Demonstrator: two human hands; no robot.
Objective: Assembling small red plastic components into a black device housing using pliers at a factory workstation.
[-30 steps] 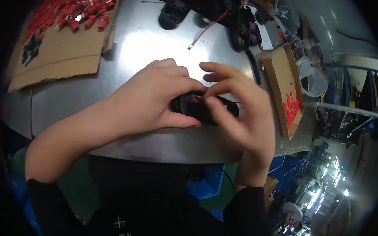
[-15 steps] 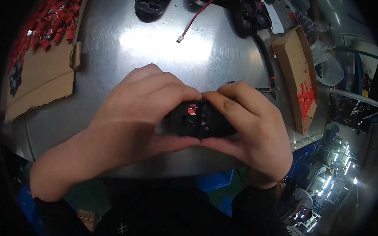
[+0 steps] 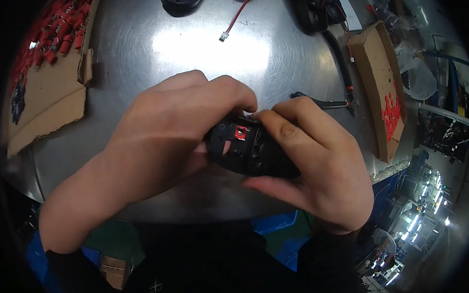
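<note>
Between my two hands is a black plastic housing point(image 3: 232, 159), held above the metal table near its front edge. A small red part point(image 3: 241, 133) with a metal centre sits in its upper face. My right hand point(image 3: 322, 154) is closed around the housing's right end, fingers on the far side and thumb along the near side. My left hand point(image 3: 174, 117) curls over the left end, its index finger bent at the far edge; its thumb is partly hidden behind the housing. Whatever the fingertips touch at the far edge is too small to make out.
Pliers point(image 3: 349, 93) with dark handles lie beyond my right hand. A cardboard tray point(image 3: 368, 54) holds small red pieces point(image 3: 391, 112). At the left, red cylindrical parts point(image 3: 63, 36) lie on cardboard point(image 3: 47, 111). A red-black wire with a white connector point(image 3: 224, 37) and black housings point(image 3: 180, 3) lie farther back.
The housing has tilted, showing more of its left end. My left thumb has left the near edge and moved beneath, while the left index finger has lifted and bent. The view has shifted slightly.
</note>
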